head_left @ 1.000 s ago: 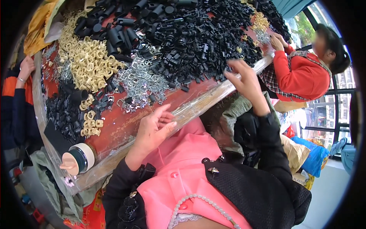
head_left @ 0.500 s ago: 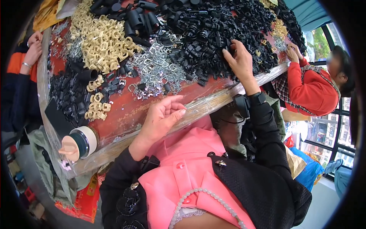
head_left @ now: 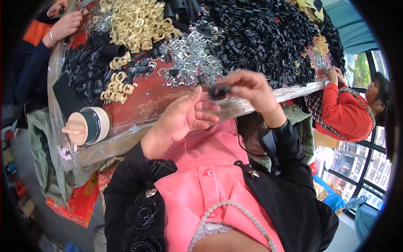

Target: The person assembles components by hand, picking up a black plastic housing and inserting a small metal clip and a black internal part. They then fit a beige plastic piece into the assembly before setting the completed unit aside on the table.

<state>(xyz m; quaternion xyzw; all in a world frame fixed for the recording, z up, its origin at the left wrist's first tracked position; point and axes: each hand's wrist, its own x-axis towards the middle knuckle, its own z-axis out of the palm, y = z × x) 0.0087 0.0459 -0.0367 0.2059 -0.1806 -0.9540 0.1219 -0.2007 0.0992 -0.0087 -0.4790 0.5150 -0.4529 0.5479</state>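
A small black plastic part [head_left: 219, 91], blurred by motion, is pinched between the thumb and fingers of my right hand [head_left: 254, 92] above the table's near edge. My left hand [head_left: 182, 115] is close beside it, palm turned inward and fingers apart and loosely bent. Its thumb reaches toward the part; whether they touch I cannot tell. Beyond both hands lies a large heap of black plastic parts [head_left: 268, 46]. Silver metal loops [head_left: 193, 56] are piled just past my left hand, with cream-coloured plastic buckles [head_left: 140, 27] farther back on the left.
A jar-like cup with a peach lid [head_left: 77, 129] stands at the red table's [head_left: 145, 98] left corner, near a dark flat panel [head_left: 67, 94]. Plastic film covers the wooden edge [head_left: 121, 145]. One co-worker's hand [head_left: 67, 25] is at the left; a person in red [head_left: 346, 113] sits at the right.
My right hand has come back from the black heap toward my left hand, now with a black part in its fingers. My left hand has turned and shifted slightly right; the view has tilted.
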